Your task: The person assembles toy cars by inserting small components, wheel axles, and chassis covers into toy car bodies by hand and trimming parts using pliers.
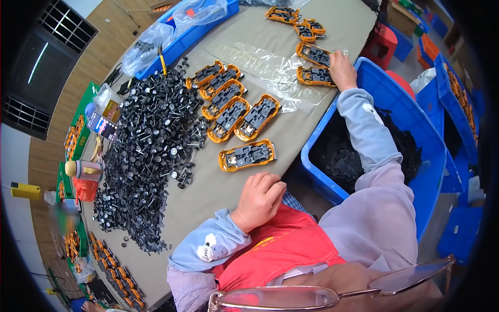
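Note:
My right hand [343, 71] reaches across the table to two orange toy cars lying upside down. Its fingers are at the end of the upper toy car [315, 54], and the lower toy car [315, 76] lies against the hand; the fingertips are partly hidden. My left hand [259, 202] is curled closed near the table's front edge, in front of my red apron [286, 242]. Whatever it may hold is hidden. Just beyond it lies a single toy car [247, 156] with its black underside up. Several more upturned toy cars [227, 118] form a group behind that one.
A big pile of black wheels on axles [156, 125] covers the table's left part. At my right stands a blue bin [325, 184] with black plastic parts [340, 164]. Clear plastic sheeting [260, 67] lies on the table. A phone [102, 126] stands beyond the pile.

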